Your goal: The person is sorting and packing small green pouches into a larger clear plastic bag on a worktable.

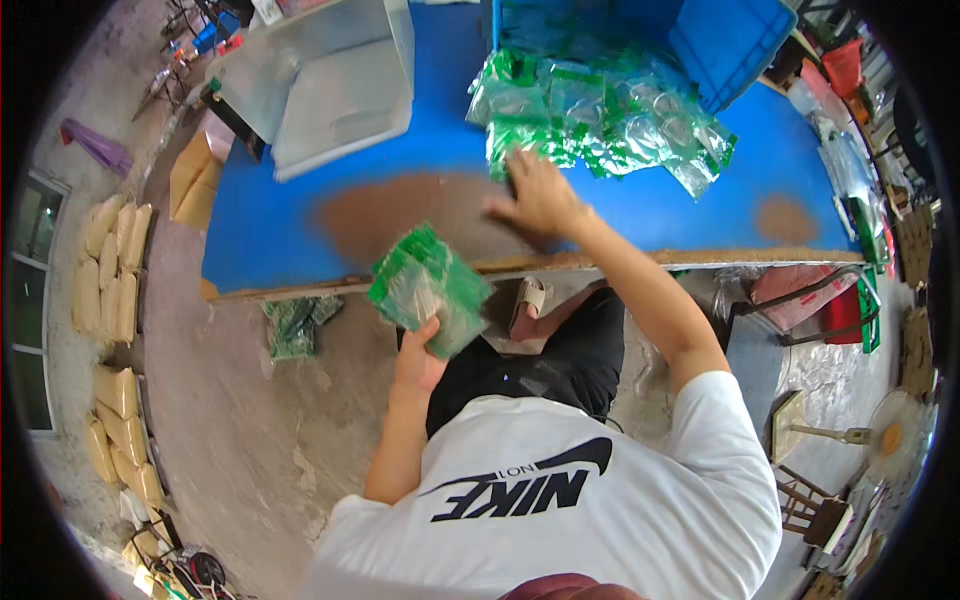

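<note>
A stack of clear plastic packets with green edges (pixel 432 280) is gripped in my left hand (pixel 418 358), in front of the table's near edge. My fingers close around the lower end of the stack. My right hand (pixel 545 200) is slightly blurred over the table, thumb apart from the stretched fingers. Its fingertips reach the near left edge of a spread pile of similar green-and-clear packets (pixel 610 115); whether they press on one I cannot tell. Some packets in the pile show round, clear shapes inside.
The blue tabletop (pixel 690 220) has worn brown patches. Behind the pile lies a blue crate (pixel 730 45); a translucent bin (pixel 340 100) stands at the left. A green bundle (pixel 290 328) lies on the floor under the table. A fan (pixel 888 435) and a wooden stool (pixel 815 510) stand at right.
</note>
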The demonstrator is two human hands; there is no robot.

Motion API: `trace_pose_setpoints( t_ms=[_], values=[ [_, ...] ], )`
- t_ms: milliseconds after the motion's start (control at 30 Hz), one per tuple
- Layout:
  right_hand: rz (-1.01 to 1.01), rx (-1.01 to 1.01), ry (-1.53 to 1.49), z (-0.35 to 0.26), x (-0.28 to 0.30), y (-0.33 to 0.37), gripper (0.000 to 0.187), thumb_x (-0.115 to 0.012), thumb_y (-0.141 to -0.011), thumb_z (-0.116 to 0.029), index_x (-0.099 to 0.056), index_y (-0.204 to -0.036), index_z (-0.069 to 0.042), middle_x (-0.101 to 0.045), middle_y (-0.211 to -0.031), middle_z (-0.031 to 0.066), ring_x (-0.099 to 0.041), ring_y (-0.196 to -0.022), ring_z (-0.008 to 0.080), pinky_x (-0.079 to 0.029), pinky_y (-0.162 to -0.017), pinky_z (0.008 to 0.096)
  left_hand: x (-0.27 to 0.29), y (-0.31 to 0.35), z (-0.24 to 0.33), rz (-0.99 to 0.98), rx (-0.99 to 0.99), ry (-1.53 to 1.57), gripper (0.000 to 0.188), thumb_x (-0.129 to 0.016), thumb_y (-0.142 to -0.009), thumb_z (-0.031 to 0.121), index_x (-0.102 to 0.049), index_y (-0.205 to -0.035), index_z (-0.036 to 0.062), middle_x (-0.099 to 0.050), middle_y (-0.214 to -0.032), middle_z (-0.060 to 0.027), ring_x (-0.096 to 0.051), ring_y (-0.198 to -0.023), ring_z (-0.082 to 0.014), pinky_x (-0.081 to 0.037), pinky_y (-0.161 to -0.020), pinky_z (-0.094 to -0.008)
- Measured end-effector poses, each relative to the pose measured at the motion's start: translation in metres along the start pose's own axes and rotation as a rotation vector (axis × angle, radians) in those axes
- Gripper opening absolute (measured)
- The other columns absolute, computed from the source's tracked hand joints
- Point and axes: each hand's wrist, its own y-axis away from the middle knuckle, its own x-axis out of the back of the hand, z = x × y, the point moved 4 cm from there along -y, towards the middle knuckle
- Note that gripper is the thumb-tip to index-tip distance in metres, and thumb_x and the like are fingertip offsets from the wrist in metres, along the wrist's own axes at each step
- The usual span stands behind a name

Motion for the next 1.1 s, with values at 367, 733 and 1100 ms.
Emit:
trace_pose_setpoints(
  t_ms=[367, 733, 1100],
  values=[
    [0.043, -0.546, -1.629, -0.107, 0.019, 0.081, 0.028, -0.055, -0.103, -0.028, -0.062, -0.109, -0.002, -0.064, -0.088, 0.0008, -0.057, -0.078, 0.0069, -0.047, -0.069, 0.0243, -0.045, -0.003, 0.0, -0.312, 0.138, 0.233, 0.063, -0.077, -0.082, 0.016, -0.05, -0.136, 0.001, -0.06, -0.132, -0.0123, -0.056, -0.123, -0.0319, -0.04, -0.113, -0.0488],
    [0.618, -0.603, -0.265, 0.061, -0.008, -0.116, 0.063, -0.055, -0.092, -0.053, -0.054, -0.137, -0.01, -0.04, -0.145, 0.0309, -0.034, -0.134, 0.052, -0.027, -0.11, 0.0632, -0.001, 0.01, 0.017, 0.018, -0.015, 0.113, 0.045, -0.057, -0.096, 0.018, -0.05, -0.137, 0.001, -0.055, -0.139, -0.0165, -0.051, -0.13, -0.0364, -0.039, -0.113, -0.0545],
    [0.032, 0.507, -0.016, 0.035, -0.001, -0.017, 0.058, -0.045, -0.097, -0.057, -0.05, -0.144, -0.022, -0.038, -0.151, 0.0221, -0.036, -0.14, 0.0416, -0.027, -0.115, 0.0556, 0.028, 0.01, 0.006, 0.088, 0.081, 0.078, 0.052, -0.066, -0.088, 0.008, -0.049, -0.136, -0.0032, -0.055, -0.138, -0.0185, -0.052, -0.128, -0.0374, -0.039, -0.113, -0.0515]
  ],
)
